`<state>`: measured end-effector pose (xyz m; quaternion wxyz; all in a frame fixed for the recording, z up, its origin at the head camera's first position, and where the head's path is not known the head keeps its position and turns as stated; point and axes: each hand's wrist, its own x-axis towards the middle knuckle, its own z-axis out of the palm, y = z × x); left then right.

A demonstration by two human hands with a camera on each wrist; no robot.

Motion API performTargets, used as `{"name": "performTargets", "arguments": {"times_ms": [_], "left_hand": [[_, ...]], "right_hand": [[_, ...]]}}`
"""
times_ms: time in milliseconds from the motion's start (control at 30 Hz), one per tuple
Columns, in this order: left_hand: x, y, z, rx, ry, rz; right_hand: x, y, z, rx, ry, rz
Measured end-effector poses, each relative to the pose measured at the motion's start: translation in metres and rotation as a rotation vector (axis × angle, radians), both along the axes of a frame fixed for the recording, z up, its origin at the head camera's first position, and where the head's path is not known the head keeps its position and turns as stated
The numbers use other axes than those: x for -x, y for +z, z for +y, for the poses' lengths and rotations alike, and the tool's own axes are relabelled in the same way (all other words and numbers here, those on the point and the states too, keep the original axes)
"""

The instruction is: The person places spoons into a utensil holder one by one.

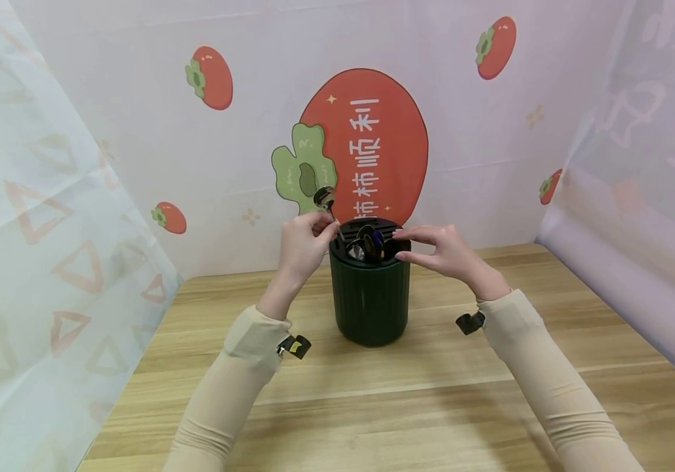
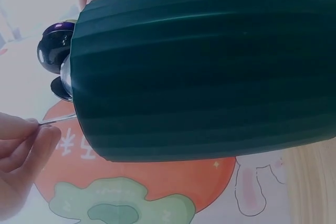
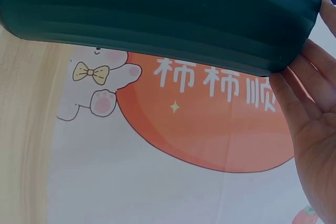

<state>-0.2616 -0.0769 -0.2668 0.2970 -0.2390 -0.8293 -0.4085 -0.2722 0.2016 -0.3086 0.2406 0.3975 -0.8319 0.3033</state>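
Note:
A dark green ribbed utensil holder stands upright on the table, its black slotted lid on top. My left hand pinches the thin handle of a metal spoon between thumb and fingers. The spoon's bowl points up and its handle runs down into the left side of the holder. Several shiny rounded utensil heads stick out of the top. At the right side of the rim, my right hand touches the holder with fairly straight fingers. Inside the holder, the handles are hidden.
The holder stands on a wood-grain table close to a printed cloth backdrop with persimmon drawings. More cloth hangs on the left and right. Small black devices sit on both wrists.

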Motion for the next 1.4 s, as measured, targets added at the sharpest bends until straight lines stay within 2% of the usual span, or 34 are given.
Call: {"name": "performTargets", "arguments": {"times_ms": [333, 533, 967, 1233, 1400], "left_hand": [[0.0029, 0.0012, 0.0004, 0.084, 0.034, -0.040], [0.0052, -0.0015, 0.0004, 0.118, 0.033, -0.071], [0.0055, 0.0002, 0.0010, 0.187, 0.034, -0.102], [0.0079, -0.0039, 0.0000, 0.190, 0.045, -0.129], [0.0081, -0.0079, -0.0046, 0.135, 0.079, -0.127]], "right_hand": [[0.0023, -0.0008, 0.0007, 0.001, -0.003, 0.007], [0.0024, -0.0026, 0.0001, 0.003, -0.003, 0.019], [0.0020, -0.0035, 0.0009, 0.009, -0.003, -0.002], [0.0023, -0.0035, 0.0005, 0.013, -0.008, -0.006], [0.0026, -0.0036, 0.0009, 0.019, -0.007, -0.011]]}}
